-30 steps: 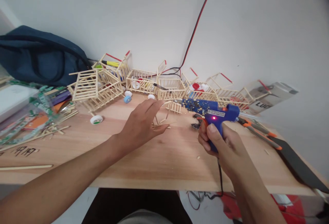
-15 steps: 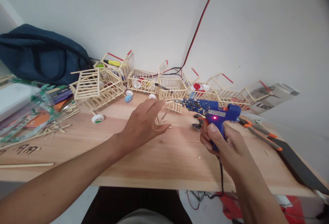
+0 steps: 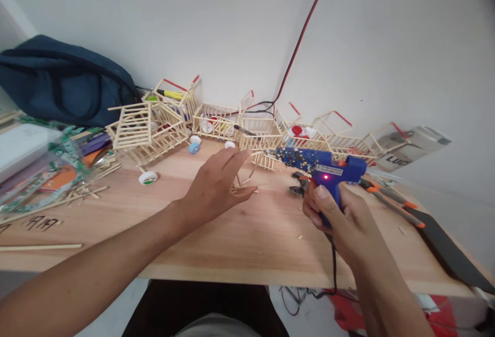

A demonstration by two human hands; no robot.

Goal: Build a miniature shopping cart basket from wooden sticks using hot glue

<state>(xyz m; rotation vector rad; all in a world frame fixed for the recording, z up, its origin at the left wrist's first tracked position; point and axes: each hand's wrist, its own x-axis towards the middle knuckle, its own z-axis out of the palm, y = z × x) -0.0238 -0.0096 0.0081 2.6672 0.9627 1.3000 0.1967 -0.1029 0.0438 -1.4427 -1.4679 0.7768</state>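
Note:
My right hand (image 3: pixel 340 218) is wrapped round the handle of a blue hot glue gun (image 3: pixel 325 166), its red light lit. Dried glue and glitter-like flecks coat the front of the gun, and its nozzle points left, close to the fingertips of my left hand (image 3: pixel 216 182). That hand curls around thin wooden sticks (image 3: pixel 238 185) between thumb and fingers, low over the table; the palm side hides most of them. Just behind the nozzle lies a small slatted stick panel (image 3: pixel 264 161). Below the gun sits a dark metallic object (image 3: pixel 297 187), partly covered.
Several small stick baskets (image 3: pixel 263 128) with red-tipped handles line the wall. Bottle caps (image 3: pixel 148 178) lie on the wooden table (image 3: pixel 216 249). Left are a blue bag (image 3: pixel 69 81) and bagged sticks; right, orange-handled pliers (image 3: pixel 398 208) and a black slab (image 3: pixel 452 249). The glue gun's cord (image 3: pixel 334 265) hangs over the front edge.
The glue gun in my right hand has shifted slightly right, its nozzle drawing a little away from my left fingertips. My left hand has stayed nearly still.

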